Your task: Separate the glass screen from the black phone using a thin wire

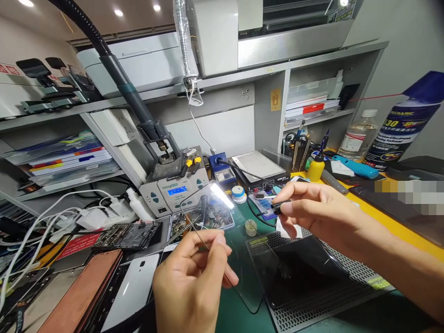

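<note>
My left hand (199,277) pinches a clear glass panel (248,286) by its dark edge. The panel has rounded corners and is held tilted above the green mat. To the right, my right hand (312,208) is closed, thumb and fingers pinching a small black piece (280,207) beside the panel's far edge; its exact kind does not show. Below my right hand, a glossy black screen panel (308,273) lies on a perforated grey pad (294,319). A small round clear pot (250,227) stands between the hands.
A soldering station (173,194) and a tray of small parts (222,224) stand ahead. Phones, including a white one (130,286), lie at left. At right are a yellow bottle (315,169), a spray can (398,132) and a clear bottle (357,136).
</note>
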Motion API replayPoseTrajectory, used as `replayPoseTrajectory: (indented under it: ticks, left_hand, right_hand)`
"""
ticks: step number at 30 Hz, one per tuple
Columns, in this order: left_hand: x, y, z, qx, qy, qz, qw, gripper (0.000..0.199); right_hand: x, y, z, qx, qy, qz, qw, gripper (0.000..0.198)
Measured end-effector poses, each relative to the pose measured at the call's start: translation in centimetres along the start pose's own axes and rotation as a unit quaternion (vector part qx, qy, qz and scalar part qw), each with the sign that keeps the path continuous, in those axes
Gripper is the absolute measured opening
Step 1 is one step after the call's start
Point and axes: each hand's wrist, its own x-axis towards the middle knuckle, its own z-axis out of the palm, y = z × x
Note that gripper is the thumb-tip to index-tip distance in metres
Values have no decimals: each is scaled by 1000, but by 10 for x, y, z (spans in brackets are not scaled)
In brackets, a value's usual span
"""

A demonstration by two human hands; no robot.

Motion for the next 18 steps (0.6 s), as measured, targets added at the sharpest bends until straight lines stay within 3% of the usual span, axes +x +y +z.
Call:
replayPoseTrajectory:
  ticks: [6, 18]
  left_hand:
    - [9, -14, -13, -16, -44, -3, 999, 31]
    - [11, -16, -10, -28, -39, -2, 999, 33]
  right_hand:
    - [-3, 2, 1, -7, -27, -17, 999, 11]
    - [-8, -1, 11, -39, -8, -24, 999, 14]
